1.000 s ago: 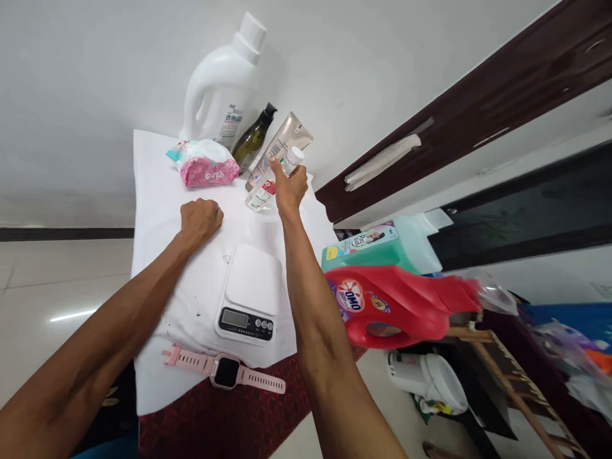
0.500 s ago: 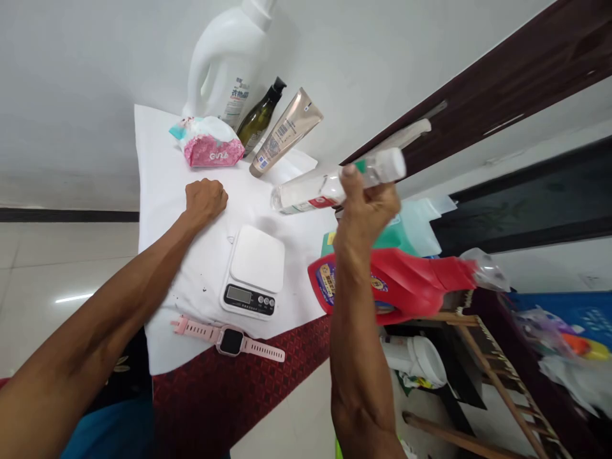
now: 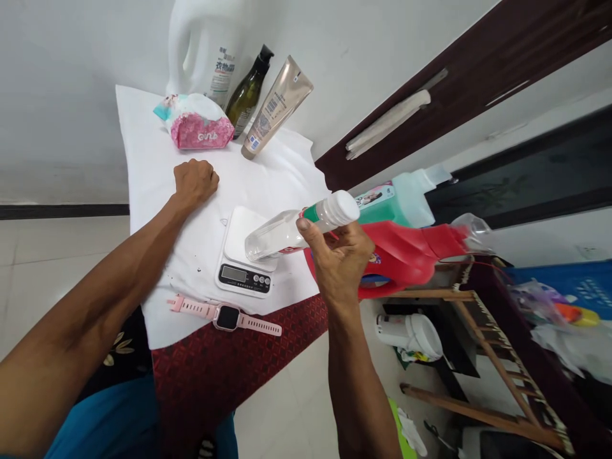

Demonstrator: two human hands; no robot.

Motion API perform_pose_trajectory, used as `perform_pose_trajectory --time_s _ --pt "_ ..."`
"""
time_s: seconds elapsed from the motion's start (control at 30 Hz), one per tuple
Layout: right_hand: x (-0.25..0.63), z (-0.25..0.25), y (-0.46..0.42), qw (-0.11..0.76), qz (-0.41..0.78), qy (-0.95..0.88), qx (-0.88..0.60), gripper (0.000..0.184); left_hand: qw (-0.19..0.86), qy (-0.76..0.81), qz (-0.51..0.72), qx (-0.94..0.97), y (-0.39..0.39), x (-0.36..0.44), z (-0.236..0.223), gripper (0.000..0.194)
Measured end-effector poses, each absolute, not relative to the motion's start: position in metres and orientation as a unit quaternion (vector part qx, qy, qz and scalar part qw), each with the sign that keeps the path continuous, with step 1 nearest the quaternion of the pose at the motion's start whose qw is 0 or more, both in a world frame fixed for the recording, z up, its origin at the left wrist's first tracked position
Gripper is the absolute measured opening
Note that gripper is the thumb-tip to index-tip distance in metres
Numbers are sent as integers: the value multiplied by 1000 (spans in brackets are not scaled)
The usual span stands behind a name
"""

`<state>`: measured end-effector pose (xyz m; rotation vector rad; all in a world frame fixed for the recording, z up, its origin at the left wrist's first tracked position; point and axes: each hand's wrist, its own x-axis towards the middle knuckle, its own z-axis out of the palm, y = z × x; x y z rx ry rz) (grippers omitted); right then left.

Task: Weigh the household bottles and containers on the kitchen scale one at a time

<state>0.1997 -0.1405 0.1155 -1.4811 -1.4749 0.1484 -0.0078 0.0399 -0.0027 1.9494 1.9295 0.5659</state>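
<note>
My right hand (image 3: pixel 342 252) is wrapped round the upper part of a clear bottle (image 3: pixel 280 233) with a white cap and a green band at its neck. The bottle leans over a white digital kitchen scale (image 3: pixel 245 277); its base is at the weighing plate, and I cannot tell whether it touches. On the white cloth (image 3: pixel 258 172), my left hand (image 3: pixel 196 182) rests closed in a fist, with nothing visible in it. Just beyond that fist sits a pink and white tissue pack (image 3: pixel 201 132). A pink smartwatch (image 3: pixel 226 317) lies in front of the scale.
At the back stand a white jug (image 3: pixel 210 57), a dark green pump bottle (image 3: pixel 248 95) and a beige tube (image 3: pixel 277 108). To the right are a red detergent bottle (image 3: pixel 406 252) and a green bottle (image 3: pixel 406 201). A white bucket (image 3: pixel 411 335) stands lower right.
My right hand has brought the clear bottle down and left, from above the cloth's right side to over the scale. My left fist stays on the cloth. The whole view has shifted slightly.
</note>
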Motion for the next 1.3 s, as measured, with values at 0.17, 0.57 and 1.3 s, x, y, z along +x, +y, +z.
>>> perform_pose_trajectory --time_s 0.17,0.57,1.3 --pt "204 111 -135 495 95 -617 -605 36 160 681 194 687 41 -6 -3 45" --pt "232 55 -209 545 86 -499 -668 45 158 687 185 685 44 -8 -3 43" --pt "175 101 -129 547 163 -591 -570 39 159 697 186 675 40 -14 11 40"
